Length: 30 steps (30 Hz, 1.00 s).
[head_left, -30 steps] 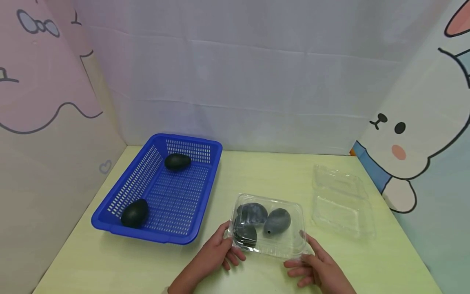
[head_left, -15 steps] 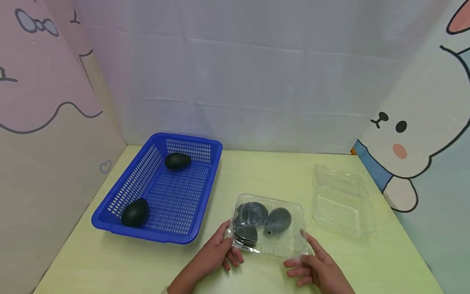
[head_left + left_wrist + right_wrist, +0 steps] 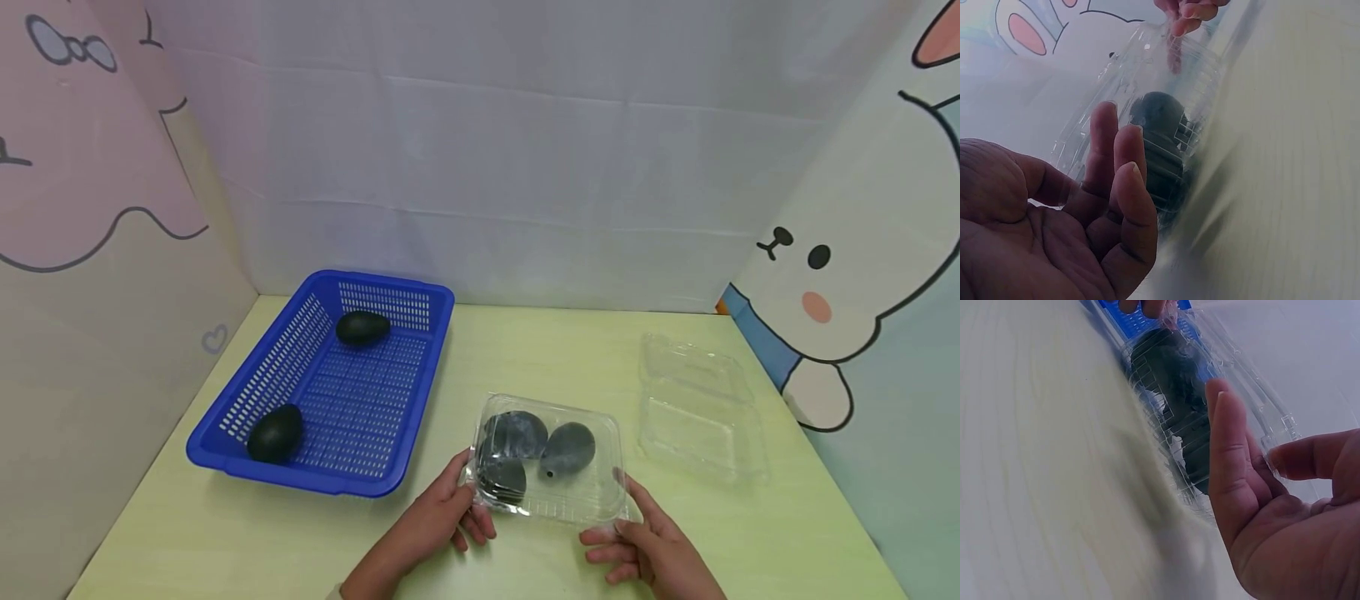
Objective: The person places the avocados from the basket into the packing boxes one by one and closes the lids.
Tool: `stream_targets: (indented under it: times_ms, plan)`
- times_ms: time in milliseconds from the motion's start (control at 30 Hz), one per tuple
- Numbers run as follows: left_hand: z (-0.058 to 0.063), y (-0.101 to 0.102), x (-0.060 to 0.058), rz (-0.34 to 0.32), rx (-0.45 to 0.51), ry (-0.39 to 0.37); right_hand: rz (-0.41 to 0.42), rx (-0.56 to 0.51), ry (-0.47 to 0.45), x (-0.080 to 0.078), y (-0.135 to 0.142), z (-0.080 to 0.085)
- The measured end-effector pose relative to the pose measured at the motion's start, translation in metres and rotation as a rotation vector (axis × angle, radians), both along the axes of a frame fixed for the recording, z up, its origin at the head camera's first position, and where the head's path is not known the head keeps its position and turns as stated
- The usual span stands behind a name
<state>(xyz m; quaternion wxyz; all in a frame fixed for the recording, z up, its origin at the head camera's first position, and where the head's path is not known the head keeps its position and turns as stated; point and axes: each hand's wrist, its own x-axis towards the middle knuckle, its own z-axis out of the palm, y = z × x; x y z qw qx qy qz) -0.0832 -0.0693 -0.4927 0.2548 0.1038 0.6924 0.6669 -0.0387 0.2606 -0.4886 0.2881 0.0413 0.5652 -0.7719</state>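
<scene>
In the head view a clear plastic clamshell box sits low in the middle, its lid lying over several dark avocados. My left hand pinches the left end of its rim between thumb and index finger. At the opposite end, my right hand pinches the rim in the same way. The left wrist view shows the other fingers of that hand loosely bent beside the box. In the right wrist view, avocados show dark through the box's ribbed side wall.
A blue plastic basket stands at the left on the pale yellow table. One avocado lies near its far end, another avocado near its front left corner. A second clear clamshell lies unfolded at the right.
</scene>
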Motion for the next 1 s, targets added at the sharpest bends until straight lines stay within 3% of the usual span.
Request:
stream_targets:
  times_ms: [567,1000]
  plan:
    - [0.0009,-0.0001,0.0004,0.000,0.022,-0.012,-0.023,0.033,-0.025,0.0005,0.0000,-0.0006]
    - [-0.0014,0.0022,0.0011,0.023,-0.007,-0.017,0.023,-0.025,-0.014,0.0023,0.0010,0.0001]
